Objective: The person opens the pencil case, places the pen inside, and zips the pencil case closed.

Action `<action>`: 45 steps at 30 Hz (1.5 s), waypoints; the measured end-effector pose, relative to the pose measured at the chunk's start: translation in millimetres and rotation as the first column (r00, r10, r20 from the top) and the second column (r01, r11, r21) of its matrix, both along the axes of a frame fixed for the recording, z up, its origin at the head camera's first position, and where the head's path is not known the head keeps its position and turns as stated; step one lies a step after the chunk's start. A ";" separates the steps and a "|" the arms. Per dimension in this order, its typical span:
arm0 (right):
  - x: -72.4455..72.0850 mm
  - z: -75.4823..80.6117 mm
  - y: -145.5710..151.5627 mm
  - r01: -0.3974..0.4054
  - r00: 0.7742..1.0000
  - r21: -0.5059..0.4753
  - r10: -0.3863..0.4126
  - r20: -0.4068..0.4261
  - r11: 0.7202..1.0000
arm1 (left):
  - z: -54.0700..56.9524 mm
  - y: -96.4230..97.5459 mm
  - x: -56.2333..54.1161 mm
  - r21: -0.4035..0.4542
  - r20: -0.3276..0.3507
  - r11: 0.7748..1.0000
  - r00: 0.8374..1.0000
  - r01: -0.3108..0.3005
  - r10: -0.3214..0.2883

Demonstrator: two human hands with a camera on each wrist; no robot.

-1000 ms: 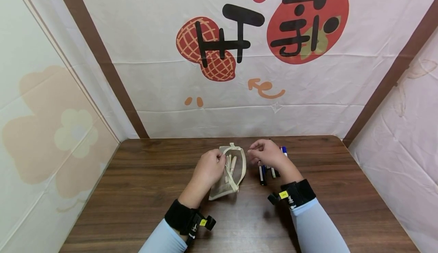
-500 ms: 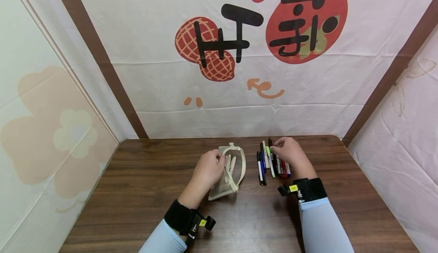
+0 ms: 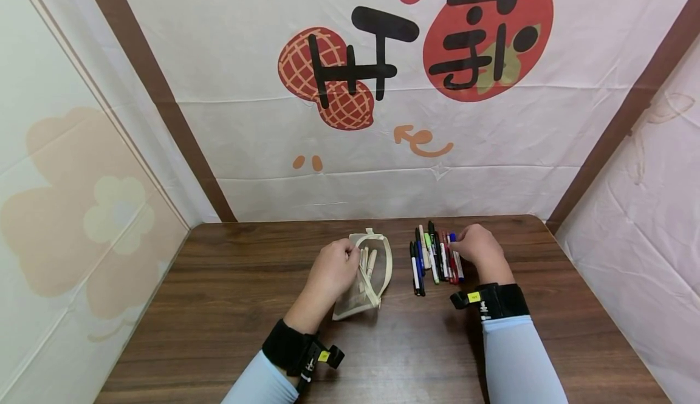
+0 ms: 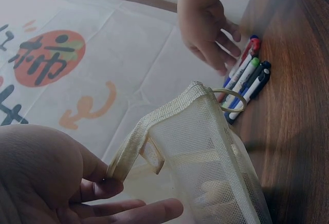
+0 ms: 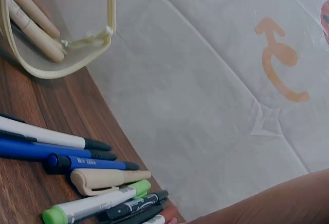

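At the near edge of the head view, two light-blue sleeves [image 3: 519, 361] extended over the wood-grain tabletop [image 3: 404, 355]. A black wristband [image 3: 290, 348] with a small mount was fitted on the left wrist; a second black band [image 3: 503, 302] was fitted on the right.

The left hand [image 3: 332, 270] pinched the rim of a cream mesh bag [image 3: 344, 308] between thumb and finger. The bag stood on the tabletop, left of the pen row, its mouth open toward the right. Beige pens [image 5: 36, 34] lay inside it.

The right hand [image 3: 481, 246] was positioned at the right end of the row, fingers loosely extended and apart, close to a blue-capped pen [image 3: 452, 237]. Contact with that pen could not be confirmed.

The pens lay side by side on the tabletop. They included a white pen [image 5: 46, 130], a blue pen [image 5: 41, 150], a beige marker [image 5: 110, 178] and a green-capped white marker [image 5: 100, 204].

Behind the tabletop hung a white printed cloth [image 3: 339, 200].
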State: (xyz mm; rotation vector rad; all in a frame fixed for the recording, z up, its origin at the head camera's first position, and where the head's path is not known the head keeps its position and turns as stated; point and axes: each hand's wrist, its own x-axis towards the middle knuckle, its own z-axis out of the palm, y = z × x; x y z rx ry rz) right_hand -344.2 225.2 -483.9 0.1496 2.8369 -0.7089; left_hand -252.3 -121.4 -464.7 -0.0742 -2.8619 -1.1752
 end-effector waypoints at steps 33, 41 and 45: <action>-3.7 -0.9 7.2 0.004 0.996 -0.090 0.004 0.092 0.996 | -1.5 -0.7 -0.8 -0.022 -0.026 1.000 1.000 -0.002 0.001; 0.0 7.0 5.0 -0.027 0.999 -0.104 0.029 0.024 0.994 | -1.8 -0.3 -0.3 -0.027 -0.021 1.000 1.000 -0.003 0.003; 4.2 13.3 -1.3 -0.048 0.999 -0.149 0.048 -0.008 0.988 | -1.1 -0.4 0.6 -0.028 -0.024 1.000 1.000 -0.002 0.001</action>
